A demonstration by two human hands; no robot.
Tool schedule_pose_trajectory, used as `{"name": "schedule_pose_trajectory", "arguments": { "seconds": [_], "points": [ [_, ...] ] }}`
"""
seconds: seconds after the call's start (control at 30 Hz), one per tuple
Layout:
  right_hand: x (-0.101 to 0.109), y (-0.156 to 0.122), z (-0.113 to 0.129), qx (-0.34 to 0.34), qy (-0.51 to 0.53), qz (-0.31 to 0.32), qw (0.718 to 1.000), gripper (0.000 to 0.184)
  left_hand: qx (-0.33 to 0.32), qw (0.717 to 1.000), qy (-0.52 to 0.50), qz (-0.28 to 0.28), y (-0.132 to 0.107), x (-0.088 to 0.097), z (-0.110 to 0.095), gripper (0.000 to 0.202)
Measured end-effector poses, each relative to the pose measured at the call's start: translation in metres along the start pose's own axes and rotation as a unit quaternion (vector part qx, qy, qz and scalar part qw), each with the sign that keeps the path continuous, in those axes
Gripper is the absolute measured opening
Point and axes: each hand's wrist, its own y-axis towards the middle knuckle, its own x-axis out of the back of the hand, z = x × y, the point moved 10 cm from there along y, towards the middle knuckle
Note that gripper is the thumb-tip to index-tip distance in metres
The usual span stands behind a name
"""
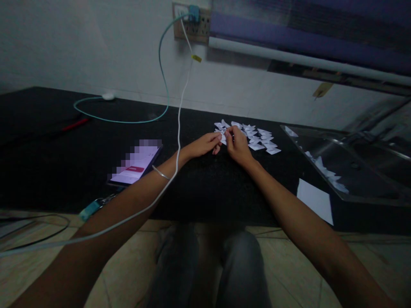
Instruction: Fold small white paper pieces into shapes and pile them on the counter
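Note:
A small folded piece of white paper (223,137) is pinched between my two hands above the black counter. My left hand (205,144) grips its left side, thumb and fingers closed. On the other side, my right hand (237,144) holds it with bent fingers. Just behind and to the right lie several folded white paper pieces (266,136), arranged in rough rows on the counter. My fingers partly cover the held piece, so its exact shape is hidden.
A lit phone (136,167) lies left of my left forearm, near a teal key holder (90,210). A white cable (179,128) crosses that forearm. A white paper sheet (316,201) rests at right, beside a metal sink (356,167). A teal cable (128,122) curves across the back.

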Motion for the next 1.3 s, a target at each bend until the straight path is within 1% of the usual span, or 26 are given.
{"name": "schedule_pose_trajectory", "arguments": {
  "seconds": [0.1,0.2,0.47,0.63,0.8,0.93,1.03,1.17,1.3],
  "points": [
    [0.000,0.001,0.001,0.000,-0.002,0.009,1.000,0.023,0.032,0.997,-0.070,0.008,0.000,0.001,0.006,0.032],
    [0.000,0.001,0.003,0.005,-0.003,0.014,1.000,0.023,0.044,0.994,-0.099,0.007,0.000,0.003,0.008,0.031],
    [0.004,0.001,0.001,-0.006,0.002,0.013,1.000,0.019,0.047,0.995,-0.083,0.001,-0.002,0.004,0.001,0.028],
    [0.006,0.002,0.002,-0.005,-0.004,0.011,1.000,0.020,0.055,0.994,-0.100,0.003,-0.002,0.004,0.004,0.026],
    [0.005,0.001,0.002,-0.005,0.001,0.011,1.000,0.023,0.024,0.998,-0.064,0.003,-0.002,0.005,0.000,0.028],
    [0.005,0.000,-0.001,-0.016,0.013,-0.014,1.000,0.026,0.002,1.000,-0.016,-0.004,-0.002,0.006,-0.005,0.027],
    [0.004,-0.002,-0.005,-0.032,0.022,-0.034,0.999,0.027,-0.001,1.000,-0.001,-0.001,-0.002,0.005,-0.007,0.026],
    [0.000,-0.004,-0.011,-0.048,0.032,-0.028,0.998,0.027,0.001,1.000,0.008,0.002,-0.002,0.004,-0.007,0.026],
    [0.002,-0.003,-0.010,-0.043,0.024,-0.029,0.998,0.025,0.001,1.000,0.015,0.013,-0.002,0.002,-0.008,0.025]
  ]
}}
